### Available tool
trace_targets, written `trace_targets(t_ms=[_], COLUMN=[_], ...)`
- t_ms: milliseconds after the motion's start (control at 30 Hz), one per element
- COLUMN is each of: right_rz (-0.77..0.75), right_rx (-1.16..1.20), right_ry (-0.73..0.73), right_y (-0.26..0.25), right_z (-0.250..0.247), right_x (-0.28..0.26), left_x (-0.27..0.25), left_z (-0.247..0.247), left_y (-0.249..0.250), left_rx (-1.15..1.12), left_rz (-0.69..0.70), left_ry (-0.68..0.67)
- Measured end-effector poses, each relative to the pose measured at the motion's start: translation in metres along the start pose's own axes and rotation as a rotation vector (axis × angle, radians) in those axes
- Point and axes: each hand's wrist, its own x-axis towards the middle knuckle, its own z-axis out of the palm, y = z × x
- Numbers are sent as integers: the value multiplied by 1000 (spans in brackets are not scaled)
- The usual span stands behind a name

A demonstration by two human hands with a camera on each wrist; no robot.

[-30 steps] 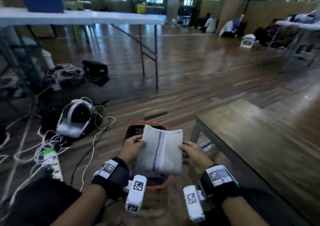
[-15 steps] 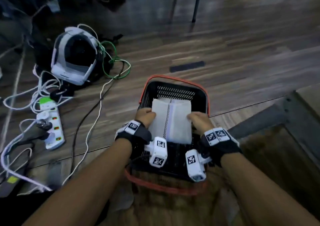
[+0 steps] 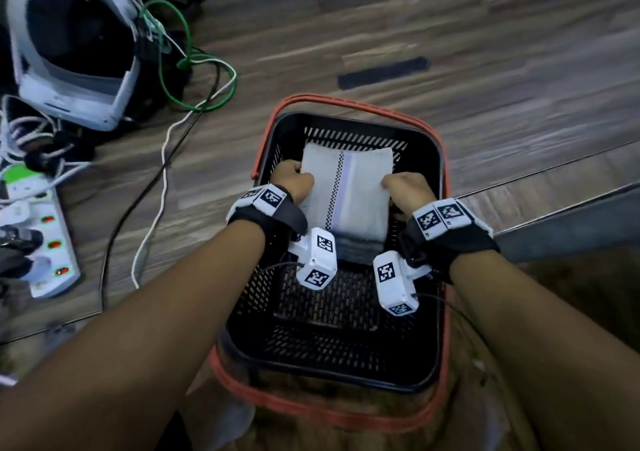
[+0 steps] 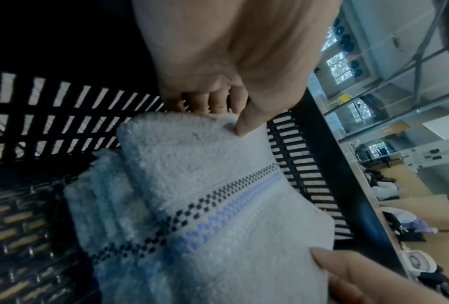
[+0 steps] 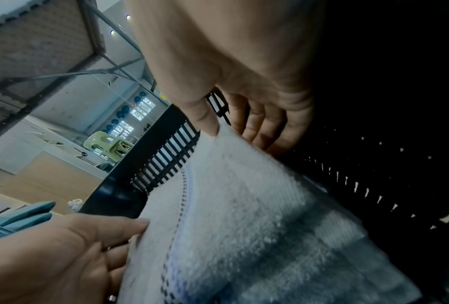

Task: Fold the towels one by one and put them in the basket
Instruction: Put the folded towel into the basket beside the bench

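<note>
A folded white towel (image 3: 349, 191) with a dark checked stripe and a pale blue stripe sits low inside the black basket (image 3: 332, 360) with red handles, on the floor. My left hand (image 3: 294, 179) pinches the towel's left edge, thumb on top and fingers underneath, as the left wrist view shows on the towel (image 4: 207, 185). My right hand (image 3: 403, 187) pinches the right edge in the same way, seen close on the towel (image 5: 244, 216) in the right wrist view. Under this towel lies another folded pale towel (image 3: 356, 251), partly hidden.
A white and black headset (image 3: 69, 52) lies on the wooden floor at the upper left, among green, white and black cables (image 3: 173, 70). A white power strip (image 3: 41, 239) lies at the left edge. A grey table frame (image 3: 571, 222) runs along the right.
Both hands have carried the folded towel from above the basket down into it. The head view has tilted down from the room onto the basket.
</note>
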Motion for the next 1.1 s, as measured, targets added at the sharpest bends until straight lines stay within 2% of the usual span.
trace_targets(t_ms=[200, 333, 433, 500, 533, 600, 667, 767, 867, 1000, 1100], right_rz=[-37, -97, -291, -483, -536, -535, -512, -545, -537, -543, -529], right_rx=[-26, -130, -373, -601, -680, -778, -785, -724, -679, -674, -693], right_ry=[42, 76, 265, 379, 375, 314, 328, 448, 500, 513, 469], right_y=[1, 2, 4, 8, 12, 26, 44, 64, 71, 72, 69], right_z=[-1, 4, 16, 30, 37, 50, 62, 78, 86, 87, 84], right_x=[-3, -5, -14, -19, -19, -14, -7, 0, 11, 13, 6], left_x=[-1, 1, -9, -12, -12, -8, -1, 10, 19, 19, 12], left_z=[4, 8, 17, 26, 31, 39, 43, 49, 56, 57, 54], left_y=[-12, -17, -17, -21, -25, -37, -51, -65, -71, -74, -66], left_rx=[24, -3, 80, 282, 396, 553, 601, 644, 656, 675, 728], left_rz=[-22, 47, 267, 448, 503, 525, 528, 603, 629, 612, 551], left_ry=[-3, 50, 178, 232, 216, 131, 98, 142, 179, 167, 122])
